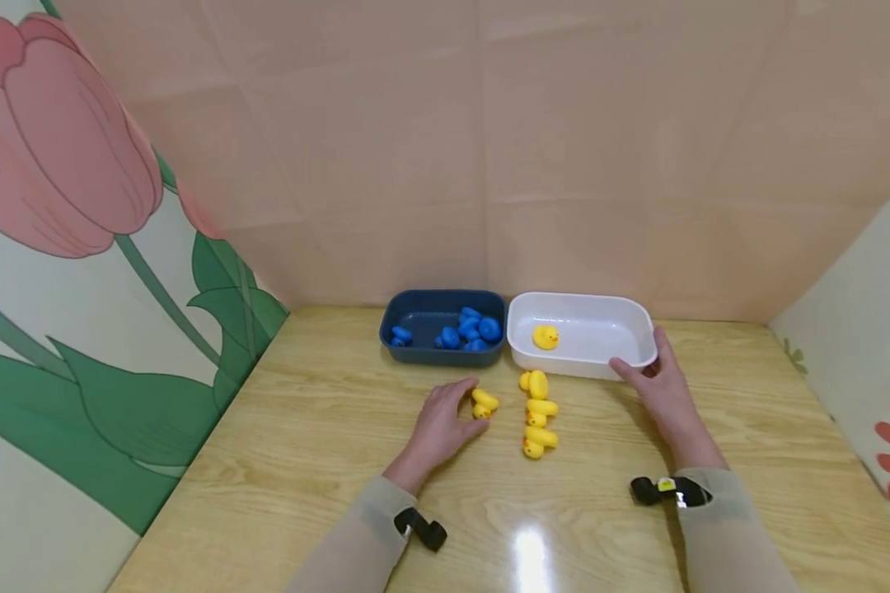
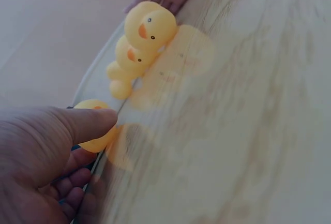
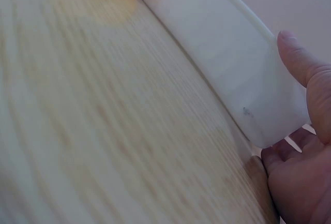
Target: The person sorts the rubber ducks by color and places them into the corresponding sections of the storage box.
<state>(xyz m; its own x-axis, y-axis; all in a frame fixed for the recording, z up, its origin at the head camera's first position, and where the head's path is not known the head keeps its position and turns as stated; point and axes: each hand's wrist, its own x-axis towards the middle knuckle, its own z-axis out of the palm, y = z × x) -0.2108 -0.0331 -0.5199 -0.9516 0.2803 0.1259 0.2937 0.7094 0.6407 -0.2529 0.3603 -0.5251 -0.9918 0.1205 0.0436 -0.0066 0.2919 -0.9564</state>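
My left hand (image 1: 439, 422) curves its thumb and fingers round a yellow rubber duck (image 1: 484, 402) that lies tipped over on the table. In the left wrist view the thumb crosses in front of this duck (image 2: 95, 144) and hides part of it. My right hand (image 1: 665, 389) grips the right front corner of a white plastic bin (image 1: 564, 363), thumb at the front rim and fingers round the right side. One yellow duck (image 1: 545, 337) sits inside this bin. Three more ducks (image 1: 540, 438) lie tipped in a line in front of it, right of my left hand.
A dark blue bin (image 1: 442, 356) stands close against the white bin's left side, with several blue ducks (image 1: 489, 329) in it. Behind both bins rises a pinkish cloth backdrop (image 1: 386, 165). Both rest on a wood-grain table (image 1: 326, 461) between patterned side walls.
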